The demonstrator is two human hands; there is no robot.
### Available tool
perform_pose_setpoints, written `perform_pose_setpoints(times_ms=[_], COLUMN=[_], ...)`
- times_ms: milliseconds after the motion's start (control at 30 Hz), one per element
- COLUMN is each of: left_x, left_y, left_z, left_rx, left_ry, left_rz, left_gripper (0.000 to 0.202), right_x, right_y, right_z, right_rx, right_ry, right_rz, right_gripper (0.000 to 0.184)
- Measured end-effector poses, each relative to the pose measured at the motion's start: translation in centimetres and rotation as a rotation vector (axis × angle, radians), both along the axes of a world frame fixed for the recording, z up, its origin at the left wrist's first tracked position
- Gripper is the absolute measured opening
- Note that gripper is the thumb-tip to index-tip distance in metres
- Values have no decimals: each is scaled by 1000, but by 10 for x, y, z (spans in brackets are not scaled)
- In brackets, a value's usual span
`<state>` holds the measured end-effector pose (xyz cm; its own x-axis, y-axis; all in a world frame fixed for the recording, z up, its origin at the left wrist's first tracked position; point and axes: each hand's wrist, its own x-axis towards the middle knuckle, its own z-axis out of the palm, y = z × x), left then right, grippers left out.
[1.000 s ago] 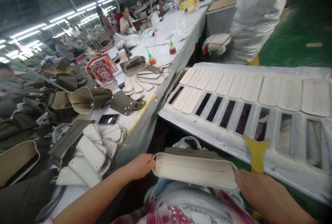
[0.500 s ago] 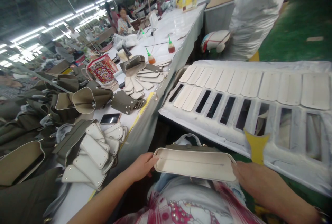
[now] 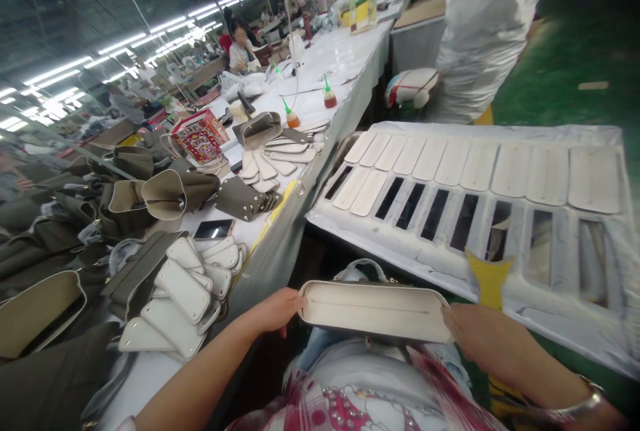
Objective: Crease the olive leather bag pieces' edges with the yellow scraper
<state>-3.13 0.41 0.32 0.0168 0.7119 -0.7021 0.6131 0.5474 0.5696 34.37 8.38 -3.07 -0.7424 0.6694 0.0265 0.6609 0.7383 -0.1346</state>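
Note:
I hold a long cream bag base panel [image 3: 373, 311] with an olive bag body behind it, level over my lap. My left hand [image 3: 273, 311] grips its left end, fingers closed on the rim. My right hand [image 3: 480, 338] grips its right end. A yellow scraper [image 3: 487, 278] stands just beyond my right hand. A white rack [image 3: 505, 251] with rows of cream panels [image 3: 480, 166] and dark slots lies in front.
A long white worktable [image 3: 280, 231] runs along the left, with piles of cream panels [image 3: 185, 284], olive bag bodies [image 3: 170, 194], a phone [image 3: 213, 229], glue bottles [image 3: 330, 93] and a patterned bag [image 3: 197, 134]. Other people sit far back. A big white sack [image 3: 480, 38] stands on green floor.
The panel has tipped flatter and risen slightly, so less of the olive body shows above it. Both hands keep their grip on its ends.

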Motion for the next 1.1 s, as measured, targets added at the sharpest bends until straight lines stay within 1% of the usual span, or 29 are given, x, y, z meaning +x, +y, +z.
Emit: perform_pose_setpoints(times_ms=[67,167,267,333,367,400,467,533,633,700,800,933,1000,1100], left_x=[0,2,3,3,4,4,5,6,7,7,6,3,2,0], left_y=[1,3,1,-2,-4,-7,-11,-13,-12,-8,-4,-3,-3,-4], left_z=[0,2,7,8,8,7,7,7,9,10,6,-3,-7,-8], left_rx=[1,4,-13,-11,6,32,96,143,167,160,135,110,109,116], left_ry=[1,-22,-134,-223,-225,-197,-81,2,46,62,66,22,-11,-82], left_rz=[19,39,64,95,97,90,50,21,-2,-11,-14,11,34,78], left_gripper=[38,40,49,57,59,58,50,42,37,34,32,31,32,34], right_x=[-1,-2,-3,-4,-4,-3,-2,1,4,4,3,3,3,4], right_y=[2,5,6,5,4,4,4,4,6,7,8,9,8,7], right_z=[5,12,16,18,18,19,19,18,14,11,9,10,11,9], right_rx=[-20,35,91,62,34,2,-52,-77,-70,-47,-10,48,41,-8], right_ry=[-10,28,101,123,122,112,77,36,7,32,86,78,49,10], right_rz=[59,125,186,164,135,106,76,108,170,165,141,200,197,139], right_gripper=[23,23,24,24,23,23,22,21,23,22,20,23,24,24])
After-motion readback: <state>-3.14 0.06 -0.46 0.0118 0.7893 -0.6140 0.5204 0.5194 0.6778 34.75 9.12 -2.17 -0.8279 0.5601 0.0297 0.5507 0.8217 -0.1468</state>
